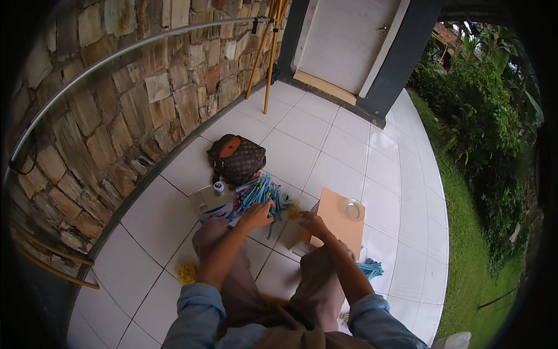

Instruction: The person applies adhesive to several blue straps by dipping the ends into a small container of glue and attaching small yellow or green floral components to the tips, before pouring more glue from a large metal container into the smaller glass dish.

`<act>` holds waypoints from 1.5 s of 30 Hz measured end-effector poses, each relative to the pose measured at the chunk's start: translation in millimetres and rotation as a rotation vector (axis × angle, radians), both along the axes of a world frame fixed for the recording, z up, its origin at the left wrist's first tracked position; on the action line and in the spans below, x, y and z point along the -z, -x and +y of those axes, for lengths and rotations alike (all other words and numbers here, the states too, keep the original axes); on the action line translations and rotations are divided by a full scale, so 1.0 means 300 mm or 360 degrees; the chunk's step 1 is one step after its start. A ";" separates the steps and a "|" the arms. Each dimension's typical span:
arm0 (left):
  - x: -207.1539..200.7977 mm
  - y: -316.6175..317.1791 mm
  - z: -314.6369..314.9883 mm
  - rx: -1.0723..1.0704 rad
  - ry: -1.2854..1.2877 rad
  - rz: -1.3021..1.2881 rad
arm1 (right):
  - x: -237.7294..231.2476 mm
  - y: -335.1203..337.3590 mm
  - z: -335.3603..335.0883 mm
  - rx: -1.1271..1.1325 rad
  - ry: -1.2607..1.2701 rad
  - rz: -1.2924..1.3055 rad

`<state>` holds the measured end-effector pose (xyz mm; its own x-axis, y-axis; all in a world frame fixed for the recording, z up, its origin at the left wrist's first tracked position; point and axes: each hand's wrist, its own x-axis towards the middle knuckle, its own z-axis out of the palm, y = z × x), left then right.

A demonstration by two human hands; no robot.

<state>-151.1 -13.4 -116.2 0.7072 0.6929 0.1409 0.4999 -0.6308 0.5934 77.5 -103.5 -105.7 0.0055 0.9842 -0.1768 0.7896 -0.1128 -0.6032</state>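
My left hand [257, 216] is closed at the near edge of a pile of light-blue cords [257, 192], its fingertips among the strands. Below those fingers a few cords hang toward the tiles. My right hand [314, 225] hovers by the left edge of a tan board [340, 216], fingers curled together; anything in them is too small to make out. Between the two hands lies a small yellow tangle [294, 210], blurred. On the board's far right part sits a round clear glass dish [352, 209].
A metal tin [210, 202] with a white-capped bottle [219, 187] stands left of the cords, a brown patterned bag [237, 158] behind. More blue cords [370, 269] lie right of my knee, a yellow bunch [186, 273] at left. A stone wall [110, 116] borders the tiled floor.
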 end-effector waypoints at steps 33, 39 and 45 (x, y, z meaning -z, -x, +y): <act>0.763 -0.074 0.441 -0.0954 0.0163 0.0434 | 0.840 0.229 0.567 0.1012 0.0032 0.0659; 0.792 -0.102 0.501 -0.0926 0.0150 0.0083 | 0.899 0.299 0.620 0.1271 0.0247 -0.0092; 0.790 -0.120 0.533 -0.0932 0.0150 0.0244 | 0.884 0.381 0.663 0.1216 0.0329 0.0625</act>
<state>-115.1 146.4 -353.2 0.2123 0.9771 -0.0133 0.8318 -0.1736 0.5273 -37.0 95.4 -371.0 0.5502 0.6843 -0.4785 0.1935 -0.6619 -0.7242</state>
